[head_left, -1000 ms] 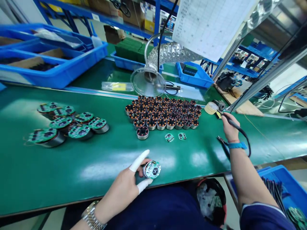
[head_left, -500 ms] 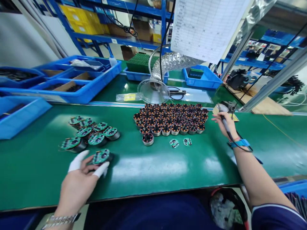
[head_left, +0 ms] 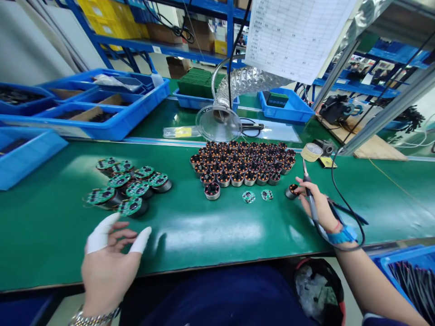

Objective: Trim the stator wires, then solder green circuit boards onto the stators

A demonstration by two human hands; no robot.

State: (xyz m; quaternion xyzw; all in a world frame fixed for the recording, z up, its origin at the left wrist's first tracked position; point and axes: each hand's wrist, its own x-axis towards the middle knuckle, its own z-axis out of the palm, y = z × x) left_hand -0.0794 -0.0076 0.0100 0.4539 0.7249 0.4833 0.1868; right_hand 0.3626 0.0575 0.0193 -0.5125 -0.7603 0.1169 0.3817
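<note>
My left hand (head_left: pixel 110 253) is open, fingers apart, white covers on thumb and index finger. Just beyond its fingertips stands a motor piece topped with a green circuit board (head_left: pixel 132 206), at the near side of a cluster of similar board-topped pieces (head_left: pixel 136 189). In my right hand (head_left: pixel 317 203) is a soldering iron (head_left: pixel 310 199), tip pointing up and away. The fingers of that hand also touch a single ring-shaped motor stator (head_left: pixel 291 191) on the mat. Left of it lie two loose round circuit boards (head_left: pixel 248 197), (head_left: pixel 267 194) before a block of bare stators (head_left: pixel 237 179).
Blue bins (head_left: pixel 125 124) line the back left. A clear fume hood (head_left: pixel 219 124) on a foil duct hangs behind the stators. A round tin (head_left: pixel 311 152) sits at right, near pliers-like handles (head_left: pixel 350 212). The iron's black cable (head_left: pixel 362 226) loops round my right wrist.
My left hand has let go of the board-topped piece, which now stands with its cluster. My right hand has come down and nearer with the iron, its fingers now at a stator.
</note>
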